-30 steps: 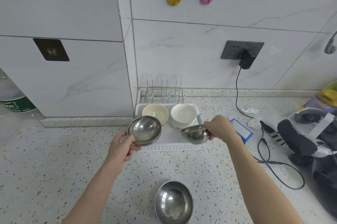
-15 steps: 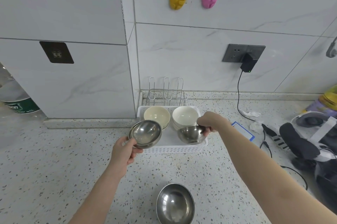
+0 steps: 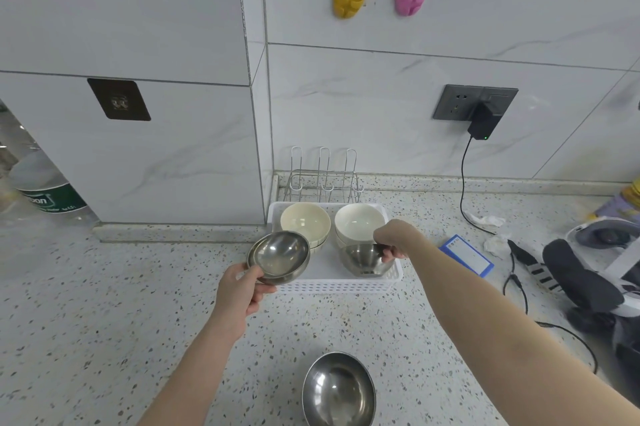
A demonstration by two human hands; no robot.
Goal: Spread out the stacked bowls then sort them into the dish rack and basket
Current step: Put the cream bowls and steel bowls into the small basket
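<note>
- In the white basket (image 3: pixel 346 287) against the wall, your biggest risk sits under your right hand (image 3: pixel 398 240): it pinches the rim of a steel bowl (image 3: pixel 367 259) low in the front right corner, and I judge that letting go while the bowl is tilted could send it clanging into the white bowls (image 3: pixel 358 223) just behind.
- Your left hand (image 3: pixel 242 287) grips what looks like two nested steel bowls (image 3: pixel 278 257) by the near rim, held tilted above the basket's front left corner; a loose thumb there could let the inner one slide out.
- The wire dish rack (image 3: pixel 323 179) behind the basket looks empty, so reaching it means passing over everything in the basket.
- The basket already carries cream bowls (image 3: pixel 304 223) at back left and the white ones at back right; its front row is filling.
- One steel bowl on the counter (image 3: pixel 339 391) waits near you, upright and untouched.
</note>
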